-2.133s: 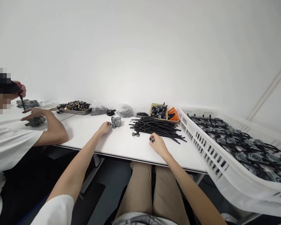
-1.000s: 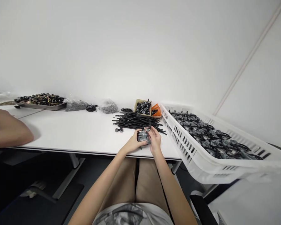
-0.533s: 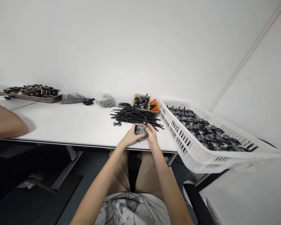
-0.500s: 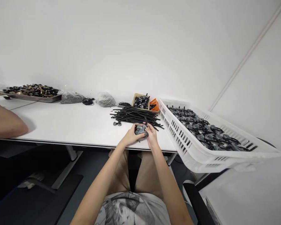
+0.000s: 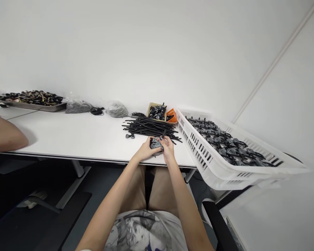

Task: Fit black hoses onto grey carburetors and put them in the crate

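Note:
A small grey metal part (image 5: 155, 143) sits between both my hands at the near edge of the white table (image 5: 75, 139). My left hand (image 5: 144, 150) is closed round its left side. My right hand (image 5: 167, 149) is closed on its right side, fingers pinching a short black tube (image 5: 163, 134) that sticks up from the part. A pile of black tubes (image 5: 149, 127) lies just beyond my hands.
A white slotted crate (image 5: 211, 164) full of grey parts with black hoses stands at the right. A tan box (image 5: 157, 111) and an orange basket (image 5: 172, 116) sit behind the tubes. Plastic bags (image 5: 117, 109) and a metal tray (image 5: 31, 104) line the back. Another person's arm (image 5: 4, 136) rests at the left.
My left hand brought the grey part from the table's middle to the near edge, and my right hand joined it there. The view has swung right. Both hands now stay on the part.

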Action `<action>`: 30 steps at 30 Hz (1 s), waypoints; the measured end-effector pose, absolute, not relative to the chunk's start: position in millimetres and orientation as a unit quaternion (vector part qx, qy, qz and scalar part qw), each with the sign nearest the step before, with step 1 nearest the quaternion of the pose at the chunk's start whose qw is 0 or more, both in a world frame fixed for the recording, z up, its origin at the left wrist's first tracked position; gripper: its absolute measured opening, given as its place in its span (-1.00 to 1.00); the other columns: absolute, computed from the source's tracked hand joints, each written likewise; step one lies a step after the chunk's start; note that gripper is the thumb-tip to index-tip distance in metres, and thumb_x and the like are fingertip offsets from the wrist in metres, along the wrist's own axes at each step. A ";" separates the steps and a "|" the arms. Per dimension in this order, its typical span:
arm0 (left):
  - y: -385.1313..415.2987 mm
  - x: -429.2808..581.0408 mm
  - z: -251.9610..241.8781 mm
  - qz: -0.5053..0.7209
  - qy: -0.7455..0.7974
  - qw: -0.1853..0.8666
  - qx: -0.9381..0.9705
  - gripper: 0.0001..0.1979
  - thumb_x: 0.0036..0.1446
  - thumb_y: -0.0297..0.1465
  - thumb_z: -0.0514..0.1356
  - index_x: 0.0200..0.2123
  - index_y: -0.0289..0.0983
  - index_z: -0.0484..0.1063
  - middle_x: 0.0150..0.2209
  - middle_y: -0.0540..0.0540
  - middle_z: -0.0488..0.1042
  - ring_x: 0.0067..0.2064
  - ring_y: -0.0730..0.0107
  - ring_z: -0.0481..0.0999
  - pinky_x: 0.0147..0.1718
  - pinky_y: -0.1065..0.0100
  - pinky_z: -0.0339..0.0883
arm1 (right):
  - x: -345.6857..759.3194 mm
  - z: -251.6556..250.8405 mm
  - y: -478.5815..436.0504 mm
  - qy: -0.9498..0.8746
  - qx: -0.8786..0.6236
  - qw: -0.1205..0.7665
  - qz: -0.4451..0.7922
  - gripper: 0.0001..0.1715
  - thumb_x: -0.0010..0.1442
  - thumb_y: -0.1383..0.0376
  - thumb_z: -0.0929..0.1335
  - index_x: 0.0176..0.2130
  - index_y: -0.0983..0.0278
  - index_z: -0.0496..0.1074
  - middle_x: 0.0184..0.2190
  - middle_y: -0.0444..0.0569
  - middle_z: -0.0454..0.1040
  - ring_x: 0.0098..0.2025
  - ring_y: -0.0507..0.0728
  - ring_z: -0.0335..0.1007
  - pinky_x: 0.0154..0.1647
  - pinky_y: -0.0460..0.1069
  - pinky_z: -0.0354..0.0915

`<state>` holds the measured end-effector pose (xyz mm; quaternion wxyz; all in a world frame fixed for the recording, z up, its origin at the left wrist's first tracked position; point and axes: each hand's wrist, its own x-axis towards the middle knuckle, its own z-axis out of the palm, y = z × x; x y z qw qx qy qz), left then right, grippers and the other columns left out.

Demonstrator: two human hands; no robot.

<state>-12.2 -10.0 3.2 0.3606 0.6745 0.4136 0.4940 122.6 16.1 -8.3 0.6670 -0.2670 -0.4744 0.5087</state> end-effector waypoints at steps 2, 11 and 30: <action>-11.1 -12.0 4.5 0.493 0.418 0.359 0.674 -0.41 -0.03 -0.11 0.37 0.01 -0.23 0.31 0.04 -0.21 0.49 0.05 0.14 0.49 0.06 0.09 0.36 | 122.1 -8.1 15.7 -0.470 -0.267 0.669 0.510 -0.62 -0.02 0.12 0.52 -0.23 0.22 0.46 -0.34 -0.06 0.62 -0.28 0.11 0.54 -0.20 0.00 0.44; -5.4 -14.1 -2.8 0.489 0.414 0.366 0.675 -0.40 -0.04 -0.11 0.37 0.02 -0.21 0.29 0.04 -0.19 0.49 0.05 0.14 0.50 0.05 0.07 0.37 | 124.3 -4.2 11.5 -0.493 -0.251 0.664 0.504 -0.68 0.02 0.13 0.49 -0.23 0.23 0.53 -0.37 -0.10 0.57 -0.25 0.11 0.49 -0.13 -0.01 0.39; -3.3 -14.7 -4.6 0.485 0.415 0.367 0.677 -0.39 -0.02 -0.09 0.36 0.02 -0.22 0.27 0.04 -0.21 0.48 0.05 0.13 0.50 0.05 0.06 0.37 | 121.5 -7.3 14.5 -0.489 -0.265 0.672 0.490 -0.63 0.01 0.10 0.49 -0.20 0.22 0.48 -0.34 -0.07 0.59 -0.23 0.11 0.52 -0.10 0.01 0.41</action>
